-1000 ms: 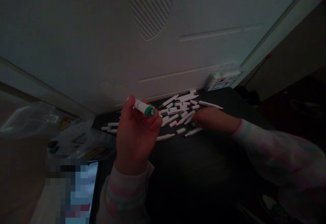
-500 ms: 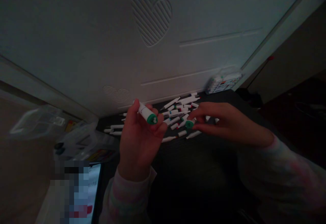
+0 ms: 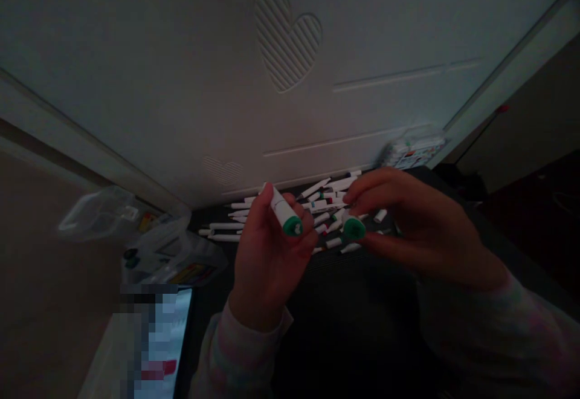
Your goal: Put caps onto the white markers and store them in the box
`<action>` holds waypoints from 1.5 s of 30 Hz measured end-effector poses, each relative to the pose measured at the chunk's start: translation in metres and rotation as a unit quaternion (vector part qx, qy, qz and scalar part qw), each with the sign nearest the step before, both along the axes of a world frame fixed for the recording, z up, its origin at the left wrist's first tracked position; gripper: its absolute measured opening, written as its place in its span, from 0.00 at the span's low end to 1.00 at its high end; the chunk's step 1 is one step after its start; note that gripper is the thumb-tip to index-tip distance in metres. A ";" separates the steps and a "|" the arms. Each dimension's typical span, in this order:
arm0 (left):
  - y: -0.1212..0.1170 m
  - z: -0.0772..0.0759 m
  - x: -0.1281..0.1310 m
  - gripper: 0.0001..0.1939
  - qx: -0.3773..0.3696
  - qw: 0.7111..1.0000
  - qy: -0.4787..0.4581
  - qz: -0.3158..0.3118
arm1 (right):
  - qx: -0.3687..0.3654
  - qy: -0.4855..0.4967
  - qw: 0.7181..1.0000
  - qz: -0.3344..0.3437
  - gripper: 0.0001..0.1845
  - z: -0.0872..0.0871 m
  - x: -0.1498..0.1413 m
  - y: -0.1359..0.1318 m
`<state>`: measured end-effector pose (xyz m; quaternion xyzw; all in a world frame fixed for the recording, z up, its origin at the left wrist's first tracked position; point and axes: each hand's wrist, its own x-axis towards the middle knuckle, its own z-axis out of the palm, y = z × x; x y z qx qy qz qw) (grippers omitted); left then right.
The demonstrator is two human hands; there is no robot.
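My left hand [image 3: 278,260] is closed around a white marker [image 3: 283,208], its green end tilted toward me and showing a pale tip-like middle. To its right, my right hand [image 3: 421,230] pinches a short white marker cap [image 3: 354,225] with a round green end between thumb and fingers. The cap and the marker are held apart at about the same height. Under and behind both hands, many white markers [image 3: 222,227] and loose caps [image 3: 334,243] lie scattered on a dark tabletop [image 3: 335,284]; the hands hide part of them.
A clear plastic case [image 3: 176,254] with its lid raised stands at the left. Below it lies a lit phone or tablet screen [image 3: 167,338], partly pixelated. A packed marker case [image 3: 414,151] leans at the back right, against a white panel [image 3: 385,42] with embossed hearts.
My right hand has lifted the green-ended cap from among the markers and brought it toward my left hand. The left hand keeps its marker, now turned with the green end more toward me.
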<state>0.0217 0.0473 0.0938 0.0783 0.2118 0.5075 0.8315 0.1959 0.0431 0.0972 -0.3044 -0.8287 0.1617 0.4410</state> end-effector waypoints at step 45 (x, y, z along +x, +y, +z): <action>-0.003 -0.011 0.013 0.14 -0.027 0.998 -0.048 -0.038 | 0.051 0.020 0.998 0.015 0.09 -0.005 -0.021 0.008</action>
